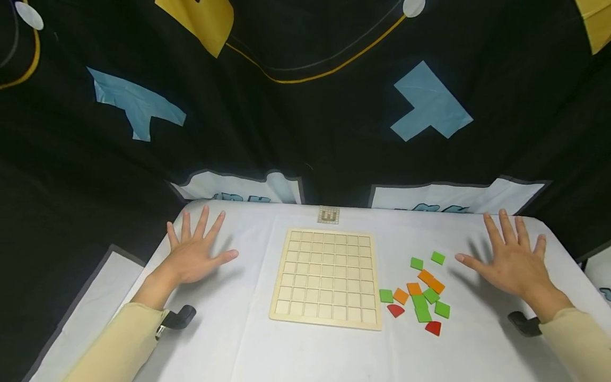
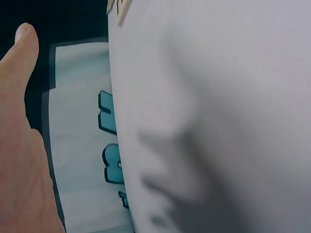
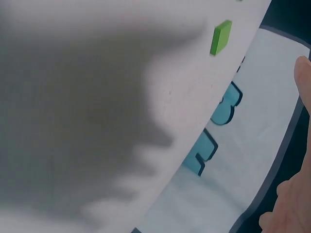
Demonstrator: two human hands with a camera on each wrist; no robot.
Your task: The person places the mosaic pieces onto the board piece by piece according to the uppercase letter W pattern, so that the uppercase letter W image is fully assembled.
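Tiles, flat, mostly square, green, orange and red, lie on the white-covered desk left of the right hand, well apart from the left hand; both hands spread wide, holding nothing. A square, pale wooden grid board sits between them, its compartments bare, black cloth behind.

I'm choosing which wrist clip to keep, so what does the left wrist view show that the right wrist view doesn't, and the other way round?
Only the left wrist view shows the left hand and a pale strip at the top, probably a corner of the grid board.
Only the right wrist view shows the right hand and a green piece, with a sliver of green at the top edge.
Both show the white tabletop, a hand shadow on it, and, beyond its edge, teal lettering on a white panel.
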